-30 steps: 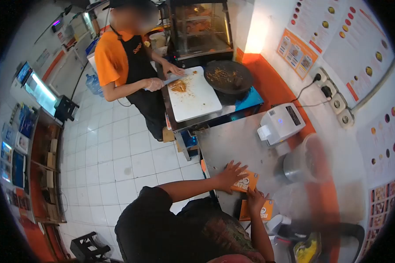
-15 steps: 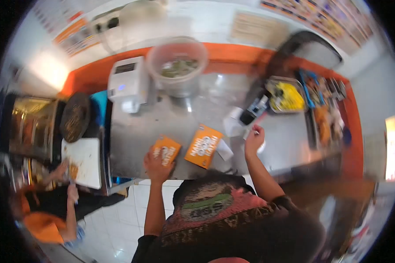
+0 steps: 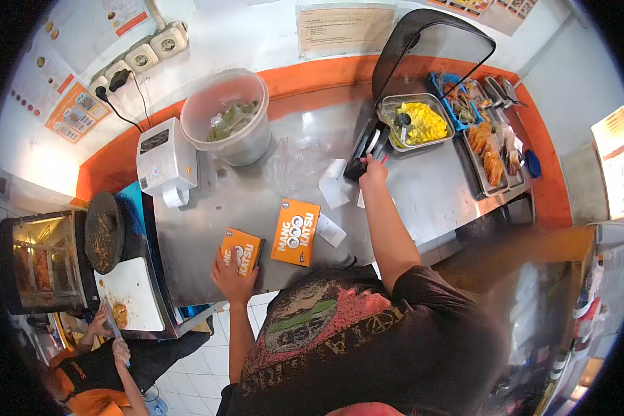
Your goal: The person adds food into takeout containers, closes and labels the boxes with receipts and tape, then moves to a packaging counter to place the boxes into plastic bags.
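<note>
My left hand point(image 3: 234, 279) grips the near end of an orange printed food box point(image 3: 243, 248) lying on the steel table, with fingers on its left side and the thumb on its right. A second orange box point(image 3: 296, 232) lies just to the right, partly over a white paper slip point(image 3: 331, 229). My right hand point(image 3: 374, 173) reaches to the near end of a black holder point(image 3: 359, 156) with something white in it. Its fingers are drawn together there; what they pinch is hidden. A small red stick-like thing point(image 3: 385, 159) shows beside them. White curled paper point(image 3: 333, 186) lies left of this hand.
A label printer point(image 3: 165, 156) and a clear tub point(image 3: 249, 142) of green-filled bags stand at the back left. A lidded tray of yellow food point(image 3: 423, 123) and trays of fried food point(image 3: 485, 159) sit right. At left, a co-worker's gloved hands point(image 3: 120, 352) hold a knife by a white board point(image 3: 142, 298).
The view has shifted and sharpened. My right hand has moved forward to the black holder. My left hand stays on the orange box. The co-worker's hands have moved slightly.
</note>
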A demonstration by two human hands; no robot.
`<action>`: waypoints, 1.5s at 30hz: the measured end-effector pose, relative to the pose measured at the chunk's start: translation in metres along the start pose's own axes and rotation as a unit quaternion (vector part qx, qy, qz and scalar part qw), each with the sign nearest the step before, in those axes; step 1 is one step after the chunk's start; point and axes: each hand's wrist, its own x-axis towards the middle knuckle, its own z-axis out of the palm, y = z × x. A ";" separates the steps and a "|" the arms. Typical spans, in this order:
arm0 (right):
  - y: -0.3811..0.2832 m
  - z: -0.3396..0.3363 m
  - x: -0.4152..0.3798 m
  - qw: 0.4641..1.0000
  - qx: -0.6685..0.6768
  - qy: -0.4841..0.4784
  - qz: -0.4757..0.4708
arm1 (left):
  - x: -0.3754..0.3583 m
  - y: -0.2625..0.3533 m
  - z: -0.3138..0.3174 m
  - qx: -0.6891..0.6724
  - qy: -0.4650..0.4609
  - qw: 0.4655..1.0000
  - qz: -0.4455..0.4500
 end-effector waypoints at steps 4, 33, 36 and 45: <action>-0.010 0.008 -0.047 0.992 0.024 0.029 -0.117 | 0.001 0.002 -0.002 -0.005 -0.020 1.000 -0.024; 0.022 -0.010 -0.006 0.949 -0.313 -0.037 0.006 | 0.054 0.060 -0.044 -0.173 0.101 0.978 -0.058; 0.035 -0.014 -0.016 0.920 -0.388 -0.051 0.003 | 0.056 0.075 -0.052 -0.198 0.077 0.976 -0.052; 0.007 0.003 -0.273 0.767 -0.389 -0.504 -0.074 | 0.047 0.100 -0.046 -0.137 0.028 0.987 -0.077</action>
